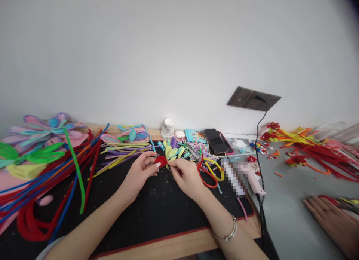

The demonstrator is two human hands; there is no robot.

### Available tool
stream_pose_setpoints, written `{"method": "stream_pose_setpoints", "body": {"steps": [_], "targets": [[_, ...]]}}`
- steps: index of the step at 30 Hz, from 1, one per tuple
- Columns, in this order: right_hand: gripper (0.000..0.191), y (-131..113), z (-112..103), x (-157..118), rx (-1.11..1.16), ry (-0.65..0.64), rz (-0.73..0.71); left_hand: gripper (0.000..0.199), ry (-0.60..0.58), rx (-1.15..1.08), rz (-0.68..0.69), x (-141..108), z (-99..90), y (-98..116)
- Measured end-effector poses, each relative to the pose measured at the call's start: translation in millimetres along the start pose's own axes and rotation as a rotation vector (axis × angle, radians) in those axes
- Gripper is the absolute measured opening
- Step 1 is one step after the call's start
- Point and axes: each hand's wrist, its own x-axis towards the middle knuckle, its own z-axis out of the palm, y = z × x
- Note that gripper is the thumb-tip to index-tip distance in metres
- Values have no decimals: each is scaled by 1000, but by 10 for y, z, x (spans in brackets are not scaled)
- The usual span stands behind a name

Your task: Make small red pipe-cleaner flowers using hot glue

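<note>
Head view: red piece point(161, 159), already rounded, pinched by left hand point(146, 166); right hand point(183, 174) pinched beside it, contents unclear; stems point(122, 155) left unbent.

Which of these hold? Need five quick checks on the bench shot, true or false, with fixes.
1. The left hand holds a red fuzzy piece. True.
2. The right hand is spread flat, away from the red fuzzy piece. False: its fingers are bent, close beside it.
3. A silver bracelet circles the right arm. True.
4. The mat is yellow. False: black, red-edged.
5. A black plug sits in the wall socket. True.
</note>
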Motion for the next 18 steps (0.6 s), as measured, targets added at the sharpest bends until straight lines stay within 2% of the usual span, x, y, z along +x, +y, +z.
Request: {"method": "stream_pose_setpoints", "body": {"steps": [8,18], "targets": [[18,2,-5,7,-5,-14,2,32,-4,105,67,7,1,4],[17,8,-10,12,-14,-10,-5,30,-18,107,45,17,-10,-21]]}}
